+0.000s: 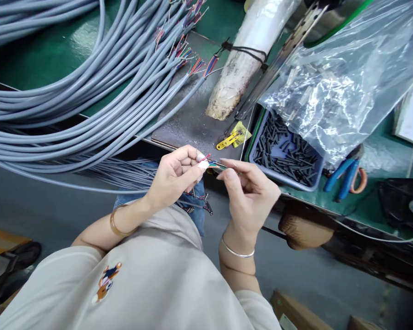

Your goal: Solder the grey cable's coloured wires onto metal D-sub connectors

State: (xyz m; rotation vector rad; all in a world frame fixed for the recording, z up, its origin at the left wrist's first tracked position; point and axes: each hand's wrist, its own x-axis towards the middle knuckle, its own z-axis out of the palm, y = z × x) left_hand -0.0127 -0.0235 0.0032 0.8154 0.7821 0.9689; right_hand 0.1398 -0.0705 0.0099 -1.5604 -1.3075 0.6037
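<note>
My left hand [179, 173] is closed, thumb against fingers, on several thin coloured wires [212, 163]. Something white covers the thumb tip, perhaps tape. From the right, my right hand [250, 190] pinches the far ends of these wires between thumb and fingers. Both hands are held just in front of the bench edge, above my lap. Beyond them a small yellow tool [228, 140] lies on a dark metal plate [189, 107]. Below my left hand hang wires with small dark connectors [206, 204]. The wires' exact grip points are partly hidden by the fingers.
Bundles of grey cable [99, 110] with stripped ends fill the left. A blue tray [309, 185] of short black tubes stands at right, partly under a clear plastic bag [344, 96]. Blue-handled pliers [346, 176] lie beside it. A wrapped white post [244, 59] leans behind.
</note>
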